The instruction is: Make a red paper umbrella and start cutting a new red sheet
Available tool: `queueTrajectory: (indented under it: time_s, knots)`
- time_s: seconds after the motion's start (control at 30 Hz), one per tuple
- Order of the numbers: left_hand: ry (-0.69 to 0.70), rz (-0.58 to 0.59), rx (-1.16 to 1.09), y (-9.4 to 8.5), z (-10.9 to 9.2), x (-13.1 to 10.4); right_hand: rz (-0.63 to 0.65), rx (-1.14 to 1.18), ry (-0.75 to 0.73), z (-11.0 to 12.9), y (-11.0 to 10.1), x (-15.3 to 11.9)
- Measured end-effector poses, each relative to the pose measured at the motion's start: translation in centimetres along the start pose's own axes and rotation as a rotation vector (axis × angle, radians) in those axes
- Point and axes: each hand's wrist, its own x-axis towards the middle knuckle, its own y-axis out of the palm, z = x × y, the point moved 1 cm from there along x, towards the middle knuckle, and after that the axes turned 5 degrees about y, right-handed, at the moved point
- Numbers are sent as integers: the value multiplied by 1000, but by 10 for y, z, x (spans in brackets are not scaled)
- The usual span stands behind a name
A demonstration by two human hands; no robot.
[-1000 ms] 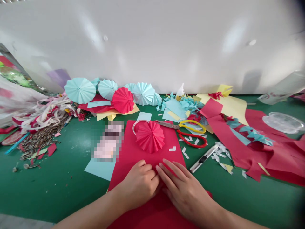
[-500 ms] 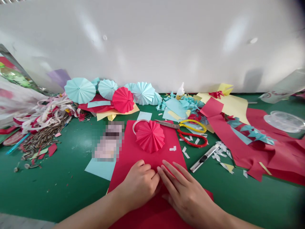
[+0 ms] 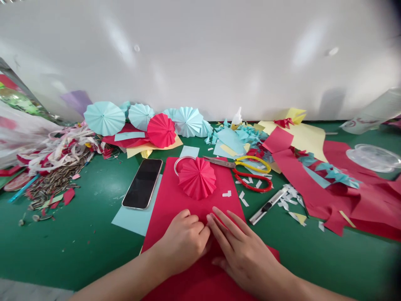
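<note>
Red paper (image 3: 164,207) runs beneath the pleated rosette (image 3: 197,177) and camera-side of it. There, left hand (image 3: 186,238) curls; what it pinches, I can't tell. Right hand (image 3: 244,248) lies extended. Paper, I judge: light, thin, easily creased; hold by edges.

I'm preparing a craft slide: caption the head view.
Left hand and right hand on red paper, pleated red rosette and scissors beyond.
</note>
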Motion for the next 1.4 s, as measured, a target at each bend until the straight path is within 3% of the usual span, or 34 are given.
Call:
queueTrajectory:
  time_s: [0.4,0.7,1.2,1.4]
  knots:
    - [-2,-14,0,3,2,-2,-77,-83,-81,4,-1,-3]
    - [3,-23,2,3,2,-2,-142,-16,29,2,-10,1]
    - [2,28,-33,4,2,-4,46,45,60,0,-1,0]
    - [-6,22,-43,5,2,-3,45,73,62,1,-4,1]
